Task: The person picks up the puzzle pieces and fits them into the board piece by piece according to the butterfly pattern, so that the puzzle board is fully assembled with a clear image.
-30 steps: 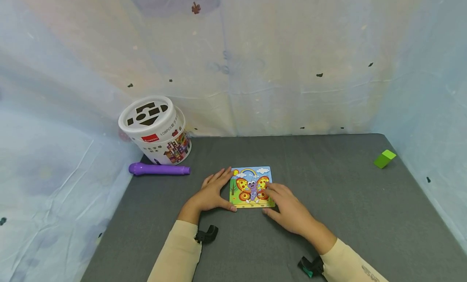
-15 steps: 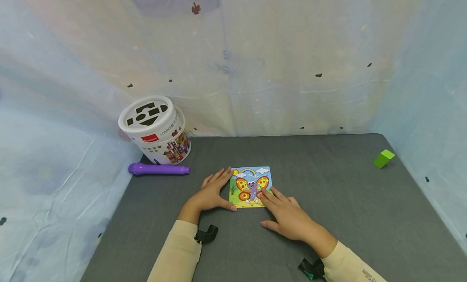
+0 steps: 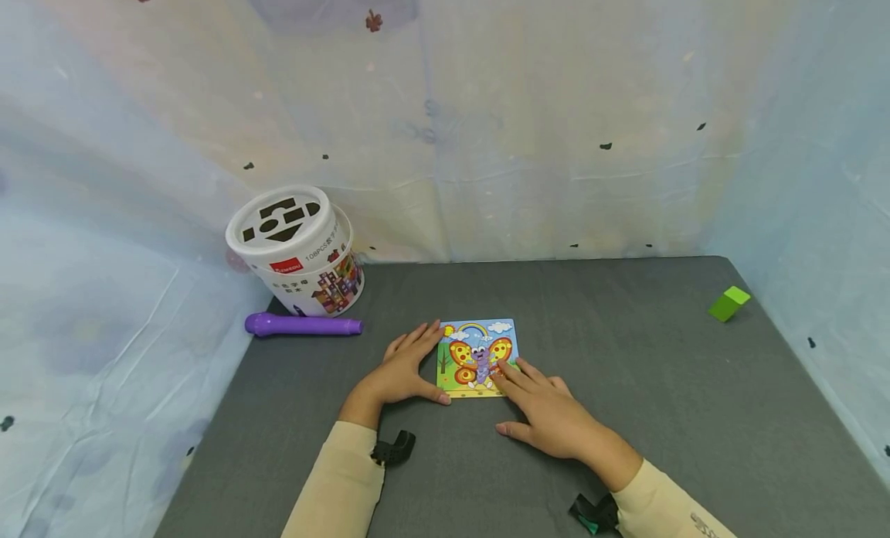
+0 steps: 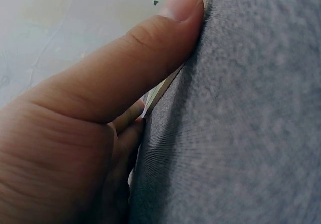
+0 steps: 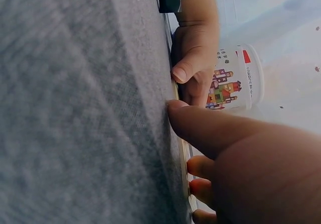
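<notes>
A thin square picture board [image 3: 478,346] with a cartoon butterfly, a rainbow and clouds lies flat on the grey table. My left hand [image 3: 399,374] spans its left edge, fingertips at the upper left corner and thumb at the lower left. In the left wrist view, the left thumb [image 4: 150,45] reaches along the board's edge just above the cloth. Fingertips of my right hand [image 3: 552,410] rest on the lower right part of the picture and hide it. The right thumb [image 5: 200,123] is extended, its tip beside the board's near edge.
At the back left stands a white bucket [image 3: 285,263] with shape cut-outs in its lid. A purple microphone-shaped toy [image 3: 304,325] lies in front of it. One green block [image 3: 728,303] sits near the right edge of the grey table [image 3: 626,329]. Patterned cloth walls [image 3: 521,136] enclose the table.
My right hand has shifted from the board's right edge onto its lower right part, with the thumb drawn slightly towards me. Left hand and board have stayed in place.
</notes>
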`<state>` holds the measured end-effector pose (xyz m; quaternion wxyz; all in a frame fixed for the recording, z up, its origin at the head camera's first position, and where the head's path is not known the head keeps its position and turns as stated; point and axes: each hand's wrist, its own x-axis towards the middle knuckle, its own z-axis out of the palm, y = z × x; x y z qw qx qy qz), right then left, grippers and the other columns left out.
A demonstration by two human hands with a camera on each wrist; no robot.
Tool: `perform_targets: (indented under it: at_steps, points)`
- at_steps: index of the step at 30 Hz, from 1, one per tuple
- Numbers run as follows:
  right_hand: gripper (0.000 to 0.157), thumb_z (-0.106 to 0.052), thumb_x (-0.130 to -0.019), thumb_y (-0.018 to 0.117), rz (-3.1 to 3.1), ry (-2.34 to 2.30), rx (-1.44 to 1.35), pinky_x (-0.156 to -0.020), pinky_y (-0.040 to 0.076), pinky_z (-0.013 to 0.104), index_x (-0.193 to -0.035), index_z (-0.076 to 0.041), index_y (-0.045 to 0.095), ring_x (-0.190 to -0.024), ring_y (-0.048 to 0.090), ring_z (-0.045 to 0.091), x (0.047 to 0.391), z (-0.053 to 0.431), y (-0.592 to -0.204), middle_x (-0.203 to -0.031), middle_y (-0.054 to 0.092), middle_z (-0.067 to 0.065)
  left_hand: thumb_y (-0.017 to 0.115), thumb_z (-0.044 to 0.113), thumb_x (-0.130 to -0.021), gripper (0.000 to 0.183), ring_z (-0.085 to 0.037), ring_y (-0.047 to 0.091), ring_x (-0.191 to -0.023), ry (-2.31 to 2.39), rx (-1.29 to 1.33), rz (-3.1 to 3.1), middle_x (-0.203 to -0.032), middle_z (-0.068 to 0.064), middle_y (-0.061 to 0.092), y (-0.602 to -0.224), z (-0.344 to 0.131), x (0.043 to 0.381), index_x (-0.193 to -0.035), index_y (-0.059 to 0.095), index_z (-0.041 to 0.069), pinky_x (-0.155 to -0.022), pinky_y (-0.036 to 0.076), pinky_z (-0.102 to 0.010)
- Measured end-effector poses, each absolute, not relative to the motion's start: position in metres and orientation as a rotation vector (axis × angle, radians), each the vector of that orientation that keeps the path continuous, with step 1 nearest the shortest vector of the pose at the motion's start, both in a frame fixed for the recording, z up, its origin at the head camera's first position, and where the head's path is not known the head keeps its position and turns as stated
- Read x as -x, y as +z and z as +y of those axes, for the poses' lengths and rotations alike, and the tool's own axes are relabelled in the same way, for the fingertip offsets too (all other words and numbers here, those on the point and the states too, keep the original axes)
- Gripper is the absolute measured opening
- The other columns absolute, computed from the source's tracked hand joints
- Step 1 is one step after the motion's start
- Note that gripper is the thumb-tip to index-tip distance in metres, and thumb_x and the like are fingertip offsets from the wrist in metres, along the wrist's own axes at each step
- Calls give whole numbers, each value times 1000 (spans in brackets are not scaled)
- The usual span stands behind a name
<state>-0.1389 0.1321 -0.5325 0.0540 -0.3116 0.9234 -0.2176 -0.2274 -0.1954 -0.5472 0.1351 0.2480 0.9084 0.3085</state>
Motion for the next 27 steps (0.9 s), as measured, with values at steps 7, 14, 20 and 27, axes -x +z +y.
perform_targets:
  at_steps: [7, 14, 20, 27]
  points:
    - [79, -49, -103, 75, 2783, -702, 945, -104, 40, 59, -168, -12, 47, -161, 25, 41, 141, 136, -531, -175, 34, 11, 99, 58, -74, 133, -22, 5, -166, 901, -727, 2622, -181, 3, 14, -546, -194, 228, -176, 22, 19, -128, 0, -54]
    - [80, -49, -105, 73, 2707, -784, 867, -113, 34, 70, -169, -12, 45, -161, 24, 41, 146, 145, -527, -175, 32, 15, 98, 59, -75, 132, -22, 5, -166, 944, -734, 2608, -181, 2, 15, -547, -196, 228, -176, 23, 19, -127, 0, -55]
    - [79, -54, -106, 70, 2749, -806, 794, -114, 30, 78, -168, -13, 46, -159, 26, 46, 154, 165, -518, -175, 31, 16, 89, 61, -85, 117, -22, 6, -165, 947, -718, 2630, -181, 3, 17, -551, -200, 228, -175, 27, 20, -127, 1, -57]
    - [78, -62, -109, 58, 2860, -721, 758, -111, 29, 80, -167, -12, 47, -157, 29, 49, 163, 195, -495, -174, 33, 19, 83, 63, -91, 106, -32, 18, -164, 828, -752, 2684, -178, -1, 26, -529, -204, 226, -173, 36, 15, -125, 12, -65]
